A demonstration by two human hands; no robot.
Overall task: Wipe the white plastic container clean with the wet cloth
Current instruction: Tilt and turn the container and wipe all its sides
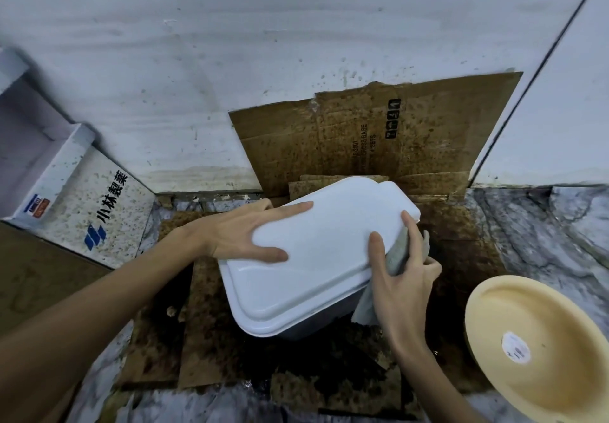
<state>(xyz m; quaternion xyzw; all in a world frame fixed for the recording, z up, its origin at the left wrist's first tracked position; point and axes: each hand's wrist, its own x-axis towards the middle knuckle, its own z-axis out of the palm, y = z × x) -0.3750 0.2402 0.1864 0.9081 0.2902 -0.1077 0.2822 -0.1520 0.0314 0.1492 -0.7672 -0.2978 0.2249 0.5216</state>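
The white plastic container (323, 251) sits in the middle of the view, lid side up and tilted, over stained cardboard. My left hand (244, 234) lies flat on its top left, fingers spread, holding it steady. My right hand (403, 277) presses a grey wet cloth (393, 258) against the container's right side wall, thumb up on the lid's edge. The cloth hangs down below the hand beside the container. The container's underside and most of the wiped wall are hidden.
Wet, stained cardboard sheets (379, 139) cover the floor and lean on the speckled white wall. A white printed carton (99, 211) stands at the left. A pale yellow round basin (540, 343) lies at the lower right on marbled floor (543, 225).
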